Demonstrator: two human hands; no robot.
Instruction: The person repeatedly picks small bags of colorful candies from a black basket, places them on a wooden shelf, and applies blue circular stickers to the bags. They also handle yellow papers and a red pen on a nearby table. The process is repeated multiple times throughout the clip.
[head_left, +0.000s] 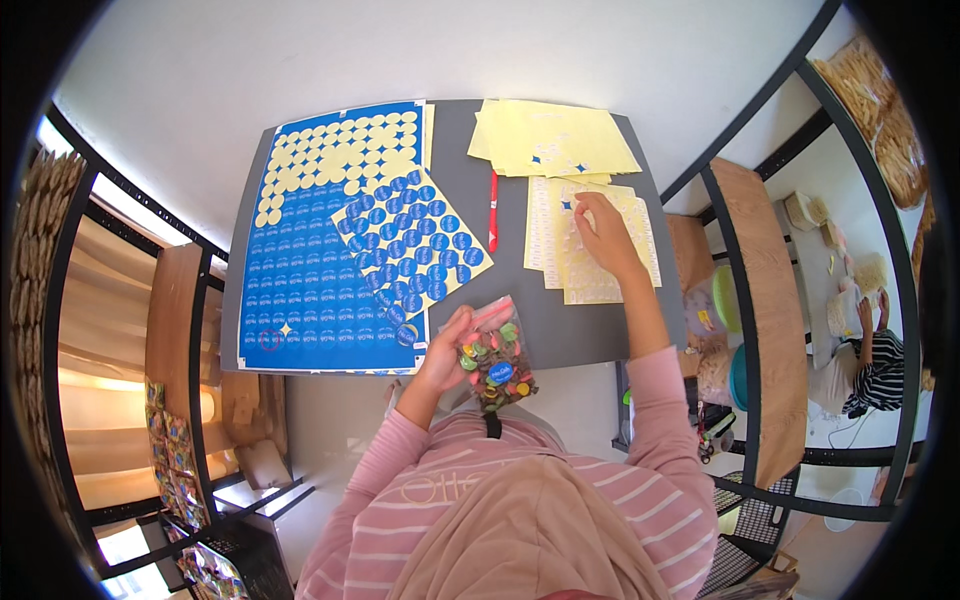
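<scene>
My left hand (444, 358) grips the upper left edge of a clear zip-lock bag (517, 381) with a red closure line. Colourful sweets or snack pieces fill it, and a round blue sticker (499, 372) is on its front. My right hand (606, 238) is over the yellow backing sheets of small white labels (585, 279), with thumb and index finger bent close together. Whether a label is between those fingertips is too small to tell. Left of my left hand, a tilted sheet of round blue stickers (420, 247) overlaps a large blue sticker sheet (300, 285) with many circles removed.
A red pen (493, 214) lies mid-table, below a stack of yellow backing sheets (559, 135). The grey table (450, 142) meets a white wall. Shelving with wooden boards (757, 315) flanks both sides. Filled packets (176, 457) sit at left; another person (877, 367) works far right.
</scene>
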